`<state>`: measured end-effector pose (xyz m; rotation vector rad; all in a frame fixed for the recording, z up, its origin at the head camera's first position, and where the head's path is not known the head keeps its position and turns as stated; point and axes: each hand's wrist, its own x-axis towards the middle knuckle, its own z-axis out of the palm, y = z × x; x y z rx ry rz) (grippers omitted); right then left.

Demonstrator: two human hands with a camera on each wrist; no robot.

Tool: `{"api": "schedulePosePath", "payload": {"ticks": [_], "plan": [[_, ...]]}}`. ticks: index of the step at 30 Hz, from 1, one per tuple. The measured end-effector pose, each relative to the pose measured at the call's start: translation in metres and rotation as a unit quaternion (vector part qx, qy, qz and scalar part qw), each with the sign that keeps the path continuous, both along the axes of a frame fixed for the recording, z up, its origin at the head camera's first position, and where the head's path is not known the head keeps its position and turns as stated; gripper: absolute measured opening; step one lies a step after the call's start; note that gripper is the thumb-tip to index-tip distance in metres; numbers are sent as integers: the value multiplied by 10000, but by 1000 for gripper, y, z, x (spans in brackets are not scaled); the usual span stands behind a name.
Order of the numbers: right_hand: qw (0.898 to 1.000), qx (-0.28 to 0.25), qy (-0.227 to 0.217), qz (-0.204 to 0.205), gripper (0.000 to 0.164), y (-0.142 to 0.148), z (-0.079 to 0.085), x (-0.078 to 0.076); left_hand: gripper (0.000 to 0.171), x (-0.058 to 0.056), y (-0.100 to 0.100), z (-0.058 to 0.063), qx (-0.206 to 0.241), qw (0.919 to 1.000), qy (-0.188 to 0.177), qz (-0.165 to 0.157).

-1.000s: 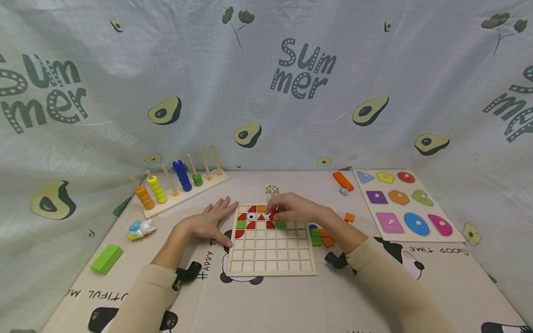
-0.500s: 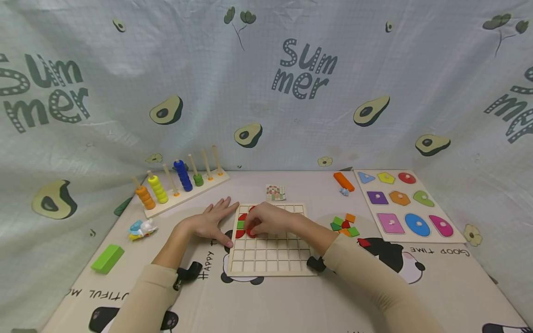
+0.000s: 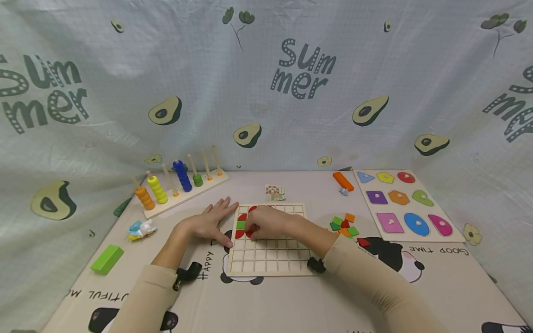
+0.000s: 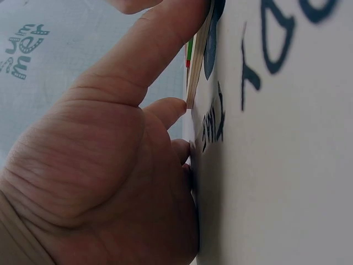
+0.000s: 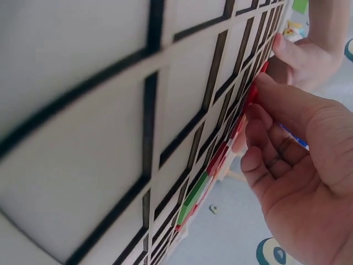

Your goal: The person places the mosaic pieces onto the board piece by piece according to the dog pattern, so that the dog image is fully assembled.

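A light wooden grid board [image 3: 270, 255] lies flat, with red and green tiles in its upper-left cells. My left hand [image 3: 210, 222] rests at the board's left side, fingers spread, the thumb at its edge; the left wrist view shows the thumb [image 4: 160, 44] along that edge. Over the third row my right hand [image 3: 269, 223] pinches a red tile [image 5: 252, 95] between thumb and fingertips, down at the board's surface. Left of it sit a green tile [image 3: 240, 225] and a rounded red tile [image 3: 239, 234]. The right hand hides several cells from the head view.
A small pattern card [image 3: 275, 193] lies behind the board. Loose tiles [image 3: 345, 224] are scattered to its right, near a knobbed shape puzzle [image 3: 366, 194]. Peg stacker [image 3: 195, 189], green block [image 3: 107, 259] and small toy figure [image 3: 141, 229] stand left; an orange block [image 3: 343, 181] lies back right.
My right hand has moved left and nearer across the board, from the upper cells to the third row, uncovering the card and loose tiles. The left hand has stayed put.
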<state>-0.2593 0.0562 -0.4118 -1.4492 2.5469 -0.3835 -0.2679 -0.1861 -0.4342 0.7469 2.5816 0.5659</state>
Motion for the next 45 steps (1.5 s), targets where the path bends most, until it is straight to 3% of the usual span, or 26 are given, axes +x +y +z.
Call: {"api": "schedulePosePath", "payload": {"ticks": [13,20,26,32,36,40,45], "plan": [[9993,107,348,-35,12,1,0,2,123,-2,1,1,-15,10000,25,-70],[9998,-105,38,-189,20,15,5,2,123,-1,1,1,30,10000,-26,-19],[9927,-843,-97,-858,30,74,24,3,124,0,1,0,69,10000,4,-7],[9729,-1419,-328,-1797,30,156,30,2,124,1,0,-1,10,10000,29,79],[9606,-1275,-829,-2326,29,199,23,0,123,2,0,-1,13,9999,-3,119],[9542,-987,-1315,-2501,27,227,20,-2,123,2,0,-1,22,9999,5,124],[9449,-729,-1483,-2827,24,252,17,-2,123,1,0,-2,42,9999,7,125]]}}
